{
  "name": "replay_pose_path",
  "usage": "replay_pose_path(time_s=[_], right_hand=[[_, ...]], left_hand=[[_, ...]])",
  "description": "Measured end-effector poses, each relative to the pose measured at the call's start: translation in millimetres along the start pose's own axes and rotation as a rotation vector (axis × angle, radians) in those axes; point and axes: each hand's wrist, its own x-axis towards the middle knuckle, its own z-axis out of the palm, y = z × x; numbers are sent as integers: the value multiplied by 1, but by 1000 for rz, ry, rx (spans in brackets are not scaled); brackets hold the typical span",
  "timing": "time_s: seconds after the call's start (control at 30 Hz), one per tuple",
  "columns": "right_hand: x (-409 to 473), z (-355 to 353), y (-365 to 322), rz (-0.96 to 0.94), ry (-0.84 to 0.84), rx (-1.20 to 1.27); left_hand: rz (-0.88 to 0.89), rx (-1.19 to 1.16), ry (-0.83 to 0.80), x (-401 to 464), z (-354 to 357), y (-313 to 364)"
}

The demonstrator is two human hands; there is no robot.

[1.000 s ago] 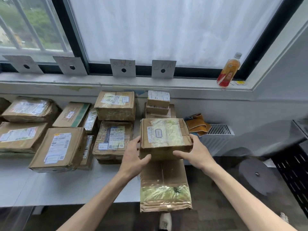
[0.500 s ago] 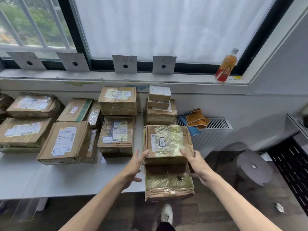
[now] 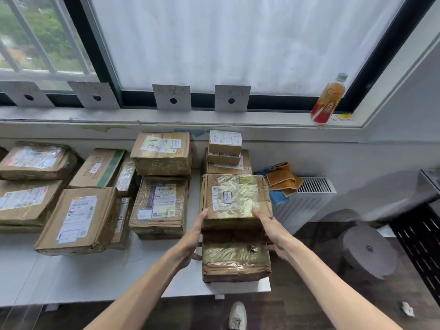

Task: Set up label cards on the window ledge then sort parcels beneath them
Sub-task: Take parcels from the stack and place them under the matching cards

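White table carries rows of parcels under four label cards propped on the window ledge. Taped parcel sits on a bigger parcel at the table's right end, below the rightmost card. Left hand and right hand flank it, fingers straight against its sides; grip on the lower box possibly, hard to tell. Bottle on the ledge, far right.

Nothing here can be read with confidence. The four label cards on the window ledge carry handwritten characters above their punched holes, too faint to make out. The parcels bear printed shipping labels with barcodes (all blurred). The top parcel shows a small boxed handwritten mark, illegible. The bottle has a red label with unreadable print.
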Motion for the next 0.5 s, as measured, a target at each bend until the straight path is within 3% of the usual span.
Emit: replay_pose_path(time_s=[0.3,0.5], right_hand=[[83,-15,-39,-49,-39,-56],[73,-14,-60,-49,-44,-143]], left_hand=[[7,-20,84,49,3,47],[-6,-37,96,62,3,54]])
